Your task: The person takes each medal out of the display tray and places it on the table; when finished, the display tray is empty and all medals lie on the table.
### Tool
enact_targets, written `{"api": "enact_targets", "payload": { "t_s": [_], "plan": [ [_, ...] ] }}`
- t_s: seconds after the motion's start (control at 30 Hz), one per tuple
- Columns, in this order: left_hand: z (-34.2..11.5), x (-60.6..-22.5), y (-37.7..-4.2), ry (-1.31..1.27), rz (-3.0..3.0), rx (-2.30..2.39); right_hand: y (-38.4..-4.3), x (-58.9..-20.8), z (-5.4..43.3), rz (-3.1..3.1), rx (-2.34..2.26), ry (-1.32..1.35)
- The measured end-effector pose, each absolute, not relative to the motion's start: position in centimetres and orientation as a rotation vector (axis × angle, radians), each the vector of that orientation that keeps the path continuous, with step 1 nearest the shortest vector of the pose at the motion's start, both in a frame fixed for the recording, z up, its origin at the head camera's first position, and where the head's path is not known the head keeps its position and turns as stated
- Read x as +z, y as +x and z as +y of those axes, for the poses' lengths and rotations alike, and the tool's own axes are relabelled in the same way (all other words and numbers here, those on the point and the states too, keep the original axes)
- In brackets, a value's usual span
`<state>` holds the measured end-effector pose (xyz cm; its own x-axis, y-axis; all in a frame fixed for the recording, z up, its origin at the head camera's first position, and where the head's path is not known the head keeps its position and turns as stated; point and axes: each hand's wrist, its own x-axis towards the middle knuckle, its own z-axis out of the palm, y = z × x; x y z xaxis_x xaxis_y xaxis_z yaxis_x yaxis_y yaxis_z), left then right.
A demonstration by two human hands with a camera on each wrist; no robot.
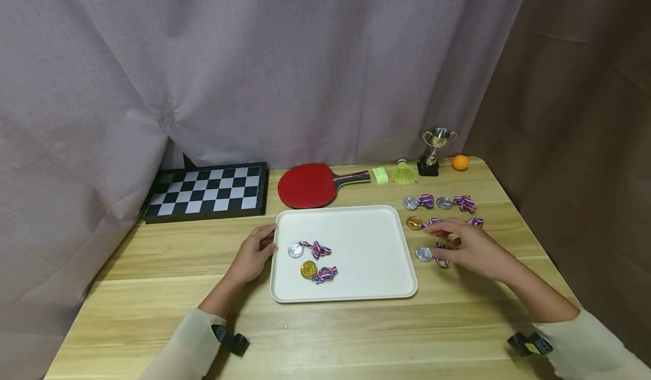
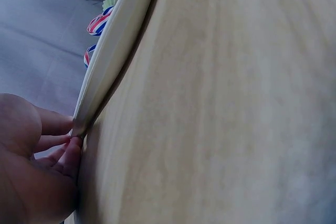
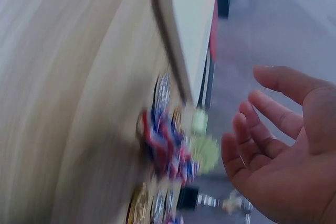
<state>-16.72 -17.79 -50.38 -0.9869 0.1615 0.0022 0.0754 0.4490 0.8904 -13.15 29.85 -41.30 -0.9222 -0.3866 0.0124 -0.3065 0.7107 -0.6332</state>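
My left hand (image 1: pixel 251 255) touches the left edge of a white tray (image 1: pixel 366 250), its fingertips against the rim (image 2: pixel 118 40). A silver medal (image 1: pixel 295 250) and a gold medal (image 1: pixel 308 269), both with bunched striped ribbons, lie on the tray. Over the medals right of the tray hovers my right hand (image 1: pixel 470 247), loosely curved with thumb and fingers apart; its palm (image 3: pixel 294 182) holds nothing. A silver medal (image 1: pixel 424 253) sits just left of its thumb, and a gold medal (image 1: pixel 414 223) is near the index fingertip. The hand partly covers their ribbons.
Two silver medals (image 1: pixel 410 203) lie farther back. Along the curtain stand a checkered board (image 1: pixel 205 190), a red table tennis paddle (image 1: pixel 307 186), a yellow-green note (image 1: pixel 380 175), a shuttlecock (image 1: pixel 404 173), a trophy cup (image 1: pixel 432 154) and an orange ball (image 1: pixel 460 162).
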Motion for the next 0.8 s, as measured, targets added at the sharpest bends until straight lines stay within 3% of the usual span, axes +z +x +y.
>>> {"api": "enact_targets", "payload": {
  "t_s": [0.47,0.8],
  "plan": [
    [-17.7,-50.3,-16.7,0.21,2.599,1.594,-12.8,-43.1,20.2,2.542,-1.111,-0.735],
    [-17.7,-50.2,-16.7,0.202,2.598,1.594,-11.7,-43.7,13.3,2.479,-0.898,-0.932]
  ]
}}
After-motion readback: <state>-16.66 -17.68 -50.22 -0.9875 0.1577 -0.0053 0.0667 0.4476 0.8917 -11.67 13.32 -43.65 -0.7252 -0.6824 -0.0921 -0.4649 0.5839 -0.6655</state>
